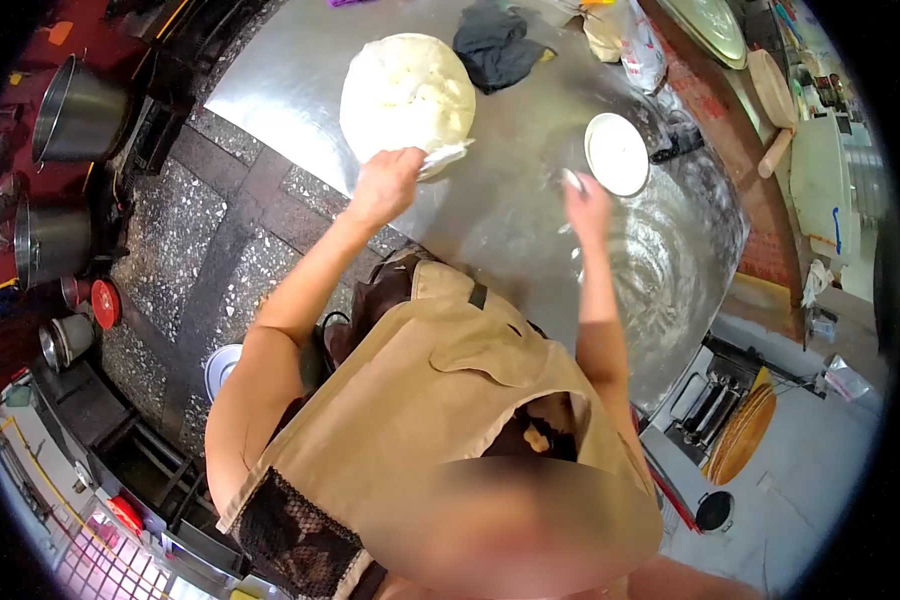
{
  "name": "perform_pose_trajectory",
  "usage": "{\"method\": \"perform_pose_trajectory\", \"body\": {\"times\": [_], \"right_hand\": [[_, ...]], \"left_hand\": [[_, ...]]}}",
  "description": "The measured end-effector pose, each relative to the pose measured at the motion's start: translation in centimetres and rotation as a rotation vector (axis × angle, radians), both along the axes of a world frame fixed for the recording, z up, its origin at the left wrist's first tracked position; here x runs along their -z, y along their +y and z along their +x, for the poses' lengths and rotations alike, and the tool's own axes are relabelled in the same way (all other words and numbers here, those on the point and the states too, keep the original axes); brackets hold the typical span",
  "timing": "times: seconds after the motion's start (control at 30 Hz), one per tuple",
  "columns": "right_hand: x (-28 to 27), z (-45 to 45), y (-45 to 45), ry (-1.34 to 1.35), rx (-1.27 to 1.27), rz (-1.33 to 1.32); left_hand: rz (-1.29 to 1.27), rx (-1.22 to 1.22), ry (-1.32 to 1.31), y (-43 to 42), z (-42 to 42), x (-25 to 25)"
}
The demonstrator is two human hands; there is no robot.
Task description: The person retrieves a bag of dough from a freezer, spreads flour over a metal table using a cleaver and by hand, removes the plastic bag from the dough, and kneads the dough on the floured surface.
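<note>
A large round mass of pale dough [408,92] sits near the far left side of the metal table. My left hand [388,186] is closed at its near edge, gripping a crumpled piece of white plastic film [444,157] that lies against the dough's lower right side. To the right, my right hand [589,208] is blurred by motion, its fingers closed around a small white object [572,180] whose kind I cannot make out. Just beyond that hand stands a round white bowl [617,154] with pale contents.
The metal table [530,210] carries flour smears on its right. A dark cloth [498,48] and a plastic bag [643,48] lie at the back. A wooden rolling pin [775,153] rests at the right. Metal pots [52,240] stand left, beyond the speckled floor.
</note>
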State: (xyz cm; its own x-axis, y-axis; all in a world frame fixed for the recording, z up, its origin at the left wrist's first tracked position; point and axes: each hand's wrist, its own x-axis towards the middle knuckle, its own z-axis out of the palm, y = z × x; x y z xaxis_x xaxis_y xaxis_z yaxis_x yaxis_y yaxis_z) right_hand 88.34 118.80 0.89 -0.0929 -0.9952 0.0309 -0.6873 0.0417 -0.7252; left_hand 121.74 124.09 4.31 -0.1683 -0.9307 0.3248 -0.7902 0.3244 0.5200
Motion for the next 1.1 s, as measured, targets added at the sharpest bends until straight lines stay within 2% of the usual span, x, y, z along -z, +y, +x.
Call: {"method": "perform_pose_trajectory", "body": {"times": [0.03,0.07,0.13,0.2,0.23,0.27,0.33,0.37,0.4,0.47,0.53,0.6,0.67,0.73,0.77,0.8,0.83,0.87,0.9,0.97,1.0,1.03,1.07,1.1], "right_hand": [[0.2,3.3,-0.8,-0.143,-0.053,0.292],[-1.8,6.8,-0.5,-0.618,-0.063,0.588],[-7.5,12.0,0.4,-1.047,-0.068,1.088],[-6.5,12.9,0.9,-0.858,-0.088,0.788],[-5.2,11.6,0.2,-0.962,-0.375,0.84],[-3.7,10.3,0.9,-0.965,-0.363,0.837],[-4.0,8.5,2.7,-1.09,-0.1,0.697],[-4.2,6.9,3.3,-1.151,-0.198,0.668],[-4.5,6.5,3.8,-1.156,-0.189,0.671],[-5.0,6.1,4.3,-1.02,-0.113,0.655],[-4.1,5.7,4.9,-0.97,-0.154,0.618],[-5.2,5.4,5.9,-0.903,-0.101,0.557],[-6.3,3.3,6.3,-0.845,-0.079,0.582],[-6.5,0.8,6.0,-0.794,-0.051,0.624],[-6.1,-0.2,5.4,-0.691,-0.069,0.616],[-5.8,-0.5,5.0,-0.586,-0.091,0.61],[-6.9,0.5,4.6,-0.59,-0.097,0.619],[-8.1,1.8,3.9,-0.253,-0.156,0.234],[-9.5,3.5,3.4,0.084,-0.199,-0.155],[-11.1,7.5,1.8,0.213,-0.379,-0.295],[-10.7,9.9,1.1,0.276,-0.492,-0.243],[-9.1,12.5,0.5,0.286,-0.553,-0.25],[-7.3,14.9,-0.6,0.314,-0.606,-0.156],[-4.0,16.7,-1.7,0.368,-0.553,-0.26]], "left_hand": [[-0.013,0.001,0.025,0.2,-1.2,-0.8],[-0.022,0.004,0.051,0.6,-2.6,-1.8],[0.026,0.089,0.032,1.5,-6.2,-3.5],[-0.02,0.26,0.229,2.8,-9.5,-3.8],[-0.015,0.269,0.231,3.6,-9.8,-3.8],[0.025,0.322,0.267,4.3,-10.2,-3.9],[0.056,0.365,0.314,4.4,-10.7,-3.8],[-0.014,0.106,0.449,4.9,-10.1,-3.7],[-0.084,-0.152,0.569,5.4,-9.5,-3.5],[-0.372,-0.518,0.116,3.3,-7.9,-1.2],[-0.318,-0.653,-0.017,0.7,-7.2,-2.2],[-0.132,-0.632,0.044,-2.4,-5.0,-0.6],[0.106,-0.537,0.0,-3.6,0.3,2.7],[0.33,-0.562,0.011,-2.7,3.2,-0.8],[0.336,-0.56,-0.001,-2.3,3.6,-1.1],[0.524,-0.496,0.406,-1.8,3.9,-1.2],[0.695,-0.422,0.822,-1.3,4.0,-1.6],[0.824,-0.419,1.057,-1.0,3.6,-1.9],[0.849,-0.448,1.253,-1.2,3.7,-1.2],[0.897,-0.459,1.572,-1.9,4.0,1.2],[0.928,-0.446,1.692,-2.1,4.2,2.9],[0.986,-0.256,1.899,-2.1,5.8,7.8],[1.07,-0.451,2.161,-2.2,5.4,8.0],[1.212,-0.62,2.601,-3.6,8.4,15.3]]}}
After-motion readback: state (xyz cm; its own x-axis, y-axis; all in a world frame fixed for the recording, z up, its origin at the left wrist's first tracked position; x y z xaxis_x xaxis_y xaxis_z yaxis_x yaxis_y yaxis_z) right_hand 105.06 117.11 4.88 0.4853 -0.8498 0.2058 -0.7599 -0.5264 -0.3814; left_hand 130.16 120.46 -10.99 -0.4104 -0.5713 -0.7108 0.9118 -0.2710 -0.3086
